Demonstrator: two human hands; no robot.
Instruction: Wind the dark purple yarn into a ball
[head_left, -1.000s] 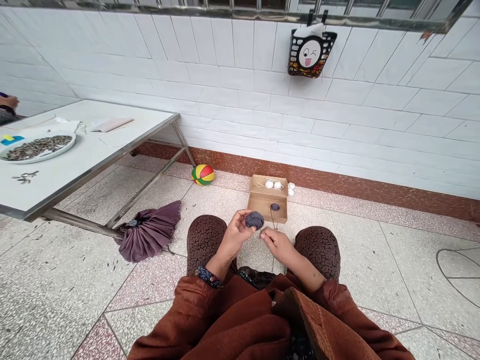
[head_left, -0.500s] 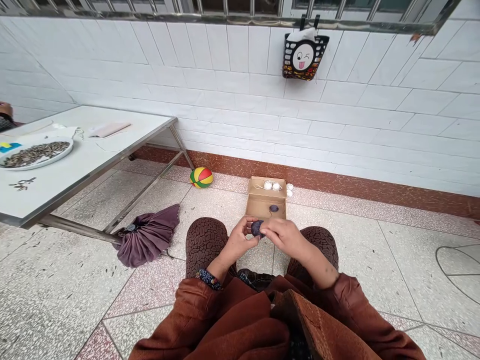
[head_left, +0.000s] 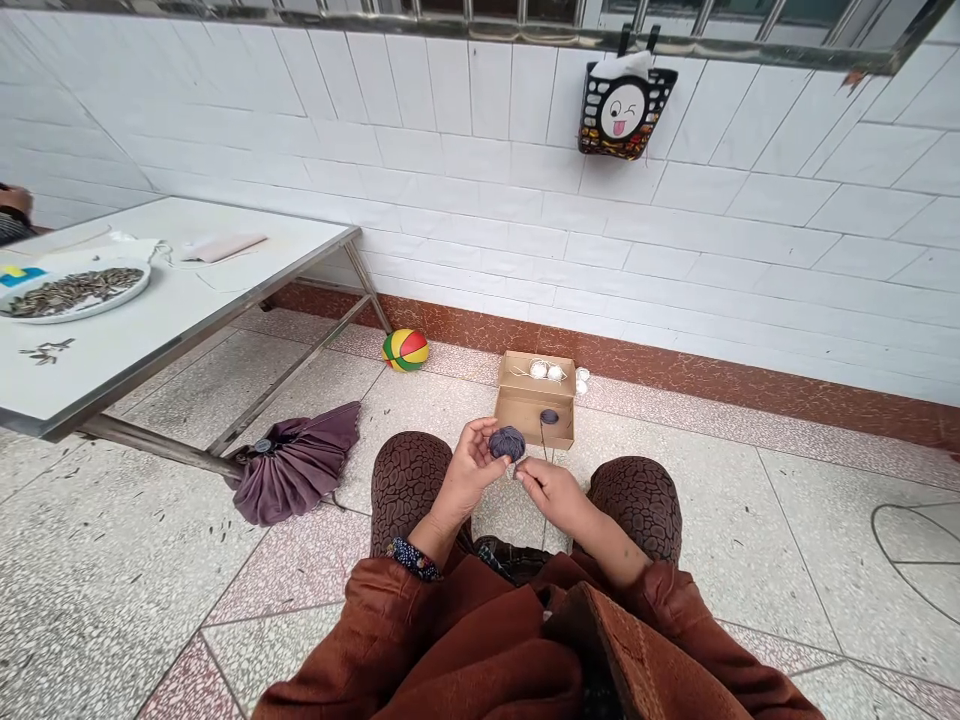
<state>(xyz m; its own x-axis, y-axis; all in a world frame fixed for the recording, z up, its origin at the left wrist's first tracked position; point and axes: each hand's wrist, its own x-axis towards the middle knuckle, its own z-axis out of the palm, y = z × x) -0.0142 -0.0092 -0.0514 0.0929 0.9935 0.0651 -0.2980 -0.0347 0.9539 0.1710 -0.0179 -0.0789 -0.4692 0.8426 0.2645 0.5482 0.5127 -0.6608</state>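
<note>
My left hand (head_left: 471, 468) is closed around a dark purple-grey ball of yarn (head_left: 507, 443), between the thumb and fingers. Just to its right, my right hand (head_left: 551, 490) pinches the yarn strand (head_left: 518, 471) close to the ball's lower edge. In front of my knees lies an open cardboard box (head_left: 517, 415). A smaller dark ball of yarn (head_left: 549, 416) sits inside it, and a dark strand hangs from that one over the front edge toward my right hand. White balls of yarn (head_left: 538, 369) rest in the raised lid part.
A white table (head_left: 247, 270) on the left holds a plate (head_left: 142, 285) of seeds or shells. Under its edge lie a folded purple umbrella (head_left: 292, 465) and a colourful ball (head_left: 406, 350). A black basket (head_left: 628, 110) hangs at the wall. Wire (head_left: 877, 540) shows at right.
My right hand has moved down from the top of the yarn ball to below its right side, uncovering the ball. The strand from the box now shows. The view has shifted slightly.
</note>
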